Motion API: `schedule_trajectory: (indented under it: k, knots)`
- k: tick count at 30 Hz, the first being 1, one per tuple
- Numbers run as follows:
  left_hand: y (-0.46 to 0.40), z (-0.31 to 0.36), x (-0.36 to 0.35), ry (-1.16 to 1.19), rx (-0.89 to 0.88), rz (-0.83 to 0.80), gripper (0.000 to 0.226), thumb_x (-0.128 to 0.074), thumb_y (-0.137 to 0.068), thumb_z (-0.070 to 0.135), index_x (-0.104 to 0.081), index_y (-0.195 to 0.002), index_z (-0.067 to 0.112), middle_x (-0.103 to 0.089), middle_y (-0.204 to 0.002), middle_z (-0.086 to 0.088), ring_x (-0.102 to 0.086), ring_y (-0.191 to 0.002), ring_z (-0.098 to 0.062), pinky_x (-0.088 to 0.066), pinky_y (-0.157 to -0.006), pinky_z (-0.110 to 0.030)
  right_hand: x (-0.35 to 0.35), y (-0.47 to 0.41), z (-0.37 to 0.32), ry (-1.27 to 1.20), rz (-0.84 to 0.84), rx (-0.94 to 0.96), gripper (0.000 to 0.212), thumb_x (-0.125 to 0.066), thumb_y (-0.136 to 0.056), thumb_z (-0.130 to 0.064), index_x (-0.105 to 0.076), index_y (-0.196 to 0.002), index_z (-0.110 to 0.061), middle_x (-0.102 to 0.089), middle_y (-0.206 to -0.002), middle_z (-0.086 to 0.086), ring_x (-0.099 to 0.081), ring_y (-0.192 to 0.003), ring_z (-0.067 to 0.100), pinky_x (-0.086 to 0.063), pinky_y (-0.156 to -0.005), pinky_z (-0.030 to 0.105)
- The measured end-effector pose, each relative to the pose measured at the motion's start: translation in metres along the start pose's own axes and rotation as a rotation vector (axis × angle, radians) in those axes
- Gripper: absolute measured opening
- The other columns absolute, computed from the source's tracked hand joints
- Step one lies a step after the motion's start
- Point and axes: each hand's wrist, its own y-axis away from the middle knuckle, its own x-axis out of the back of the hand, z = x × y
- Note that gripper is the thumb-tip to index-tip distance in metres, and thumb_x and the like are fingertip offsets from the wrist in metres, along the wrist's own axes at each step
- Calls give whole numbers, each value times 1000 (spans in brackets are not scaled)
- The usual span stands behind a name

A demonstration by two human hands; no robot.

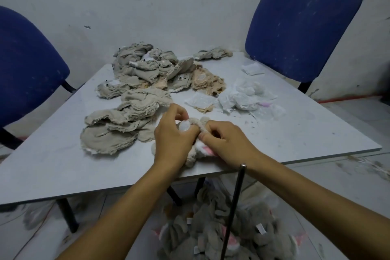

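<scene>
A small cream plush toy skin (195, 152) with a pink patch lies near the front edge of the white table (295, 133). My left hand (174, 139) grips its upper part, where a pale round piece shows between the fingers. My right hand (226, 139) pinches the fuzzy fabric right beside it. Both hands are close together and touch the same piece. Most of the skin is hidden under my hands.
Flat grey fabric skins (118, 124) are piled left of my hands, a bigger heap (152, 67) lies further back. Crumpled white packets (244, 95) sit to the right. Two blue chairs (304, 25) flank the table. Below stands a bag of grey plush pieces (221, 228) with a thin black rod (234, 207).
</scene>
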Motion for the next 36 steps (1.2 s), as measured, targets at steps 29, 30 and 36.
schedule_trajectory:
  k: [29,30,36]
  knots:
    - [-12,-10,10,-4,10,-519,26,-64,-74,30,-68,-99,34,-71,-98,13,-65,-93,-3,-50,-78,-22,8,-1,6,-114,87,-116,9,-63,-91,-19,-61,-85,-26,-59,-58,-8,-51,-54,0,-36,-51,12]
    - [-10,-9,10,-31,-25,-404,19,-65,-76,28,-69,-93,34,-72,-91,14,-65,-87,0,-49,-73,-18,6,-1,5,-99,66,-95,9,-64,-91,-20,-61,-86,-26,-61,-63,-9,-53,-58,0,-38,-54,13]
    - [-6,-5,3,-110,-87,-198,16,-60,-88,22,-72,-93,31,-71,-90,14,-63,-89,-2,-45,-72,-16,8,0,0,-39,31,-7,11,-61,-93,-18,-56,-93,-27,-59,-69,-4,-52,-61,7,-40,-57,22]
